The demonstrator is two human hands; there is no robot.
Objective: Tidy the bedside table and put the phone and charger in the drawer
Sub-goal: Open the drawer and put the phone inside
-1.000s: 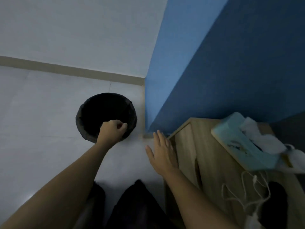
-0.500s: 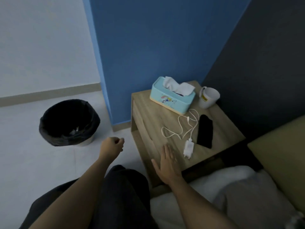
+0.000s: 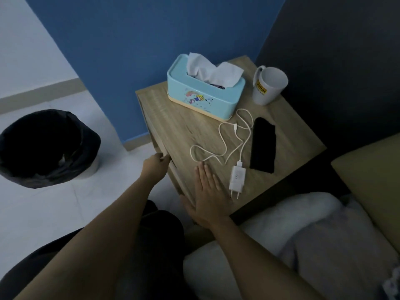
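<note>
Our flat, empty right hand [image 3: 207, 192] steadies the wooden bedside table [image 3: 179, 126] while our left hand [image 3: 154, 167], fingers curled on the drawer front [image 3: 173, 169], should pull straight outward.

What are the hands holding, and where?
Nothing is lifted. The left hand has its fingers at the drawer front's top edge; whether it grips cannot be told. The right hand lies flat on the table.

I'm in a bedroom at home. Beside me a wooden bedside table [image 3: 177, 131] stands against the blue wall, bedding [image 3: 303, 230] spills at its foot, and 1 lined bin [image 3: 46, 148] sits on the tiled floor.
</note>
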